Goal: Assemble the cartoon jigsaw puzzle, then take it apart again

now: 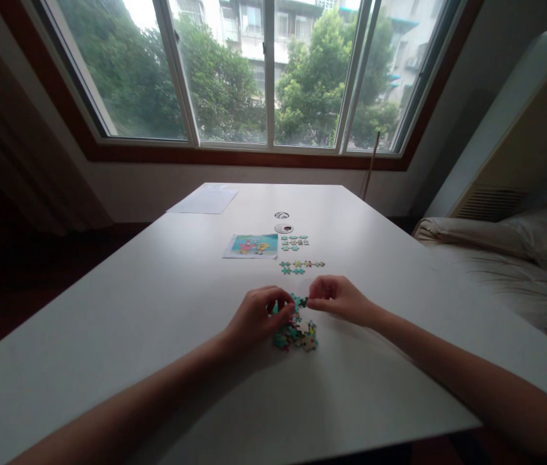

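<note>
A small heap of loose puzzle pieces [297,334], mostly teal with some cream ones, lies on the white table [157,323] in front of me. My left hand [258,316] rests at the heap's left edge, fingers curled and pinched on a teal piece. My right hand [338,298] hovers just right of the heap's top, thumb and fingers pinched on a small dark piece [303,301]. The two hands' fingertips nearly meet above the heap.
Farther back lie two short rows of joined pieces [301,266] [294,242], a colourful picture card [252,246], two small round objects [283,228] [281,215] and a white sheet [204,199]. A bed with pillows [520,252] stands right of the table, below a wide window.
</note>
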Motion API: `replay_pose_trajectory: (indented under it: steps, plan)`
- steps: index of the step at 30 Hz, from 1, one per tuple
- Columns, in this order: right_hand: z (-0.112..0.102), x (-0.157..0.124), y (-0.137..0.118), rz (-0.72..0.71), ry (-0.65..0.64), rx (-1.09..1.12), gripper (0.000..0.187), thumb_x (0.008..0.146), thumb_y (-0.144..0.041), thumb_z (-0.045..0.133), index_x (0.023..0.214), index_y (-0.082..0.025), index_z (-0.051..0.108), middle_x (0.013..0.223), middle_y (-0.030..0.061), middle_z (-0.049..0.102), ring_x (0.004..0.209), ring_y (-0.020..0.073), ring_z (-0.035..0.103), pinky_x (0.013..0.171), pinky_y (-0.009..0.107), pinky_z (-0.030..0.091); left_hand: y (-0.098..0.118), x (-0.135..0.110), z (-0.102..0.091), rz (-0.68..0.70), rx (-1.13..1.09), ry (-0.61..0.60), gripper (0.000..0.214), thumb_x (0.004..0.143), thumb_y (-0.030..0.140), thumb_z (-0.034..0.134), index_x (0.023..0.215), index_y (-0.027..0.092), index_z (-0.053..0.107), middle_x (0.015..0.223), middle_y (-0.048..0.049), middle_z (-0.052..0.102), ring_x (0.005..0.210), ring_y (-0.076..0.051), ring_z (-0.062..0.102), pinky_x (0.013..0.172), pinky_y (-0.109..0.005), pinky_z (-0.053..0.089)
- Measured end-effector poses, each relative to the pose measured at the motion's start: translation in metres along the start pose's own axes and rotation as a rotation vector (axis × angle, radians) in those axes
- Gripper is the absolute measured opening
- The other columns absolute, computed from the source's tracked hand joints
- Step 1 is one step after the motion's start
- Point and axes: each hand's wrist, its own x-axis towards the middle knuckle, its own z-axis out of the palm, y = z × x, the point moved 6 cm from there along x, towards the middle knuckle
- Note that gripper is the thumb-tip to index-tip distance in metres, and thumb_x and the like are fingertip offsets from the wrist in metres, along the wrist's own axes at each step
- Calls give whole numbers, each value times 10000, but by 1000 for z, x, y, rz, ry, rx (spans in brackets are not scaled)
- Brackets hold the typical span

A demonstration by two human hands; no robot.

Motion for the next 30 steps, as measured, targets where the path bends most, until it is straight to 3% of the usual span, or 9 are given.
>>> replay_pose_trajectory:
  steps: [4,14,19,24,30]
  plan:
    - [9,-1,1,52,38,208,324,605,-413,748,698,-158,570,578,-44,527,522,70,453,499,218,347,9,-2,1,21,11,-8,172,765,287,552,686,165,644,597,-1,572,530,-104,461,535,-215,372]
    - [15,-1,1,61,44,353,294,591,-361,768,713,-161,590,610,-36,583,559,76,526,562,226,422,-1,-1,0,-53,-64,47,185,768,291,553,690,143,632,604,-12,588,523,-101,462,493,-202,365]
    - [8,-2,0,15,95,223,287,680,-433,688,753,-162,626,705,14,640,657,116,573,640,265,454,-7,-1,-1,-95,-151,58,239,778,348,546,695,136,621,578,-3,548,518,-101,457,475,-196,367]
    - [9,-7,-9,-48,136,-119,260,757,-429,611,745,-173,650,642,7,611,554,100,469,526,240,368,-9,-2,2,-107,-186,42,243,764,356,567,676,135,621,581,-1,547,530,-105,466,481,-198,372]
    - [-6,-6,-9,-77,232,-80,279,761,-445,598,743,-169,626,647,7,578,575,109,460,543,247,372,-17,-2,0,-128,-184,69,229,770,349,561,719,136,627,593,8,546,533,-105,466,507,-209,379]
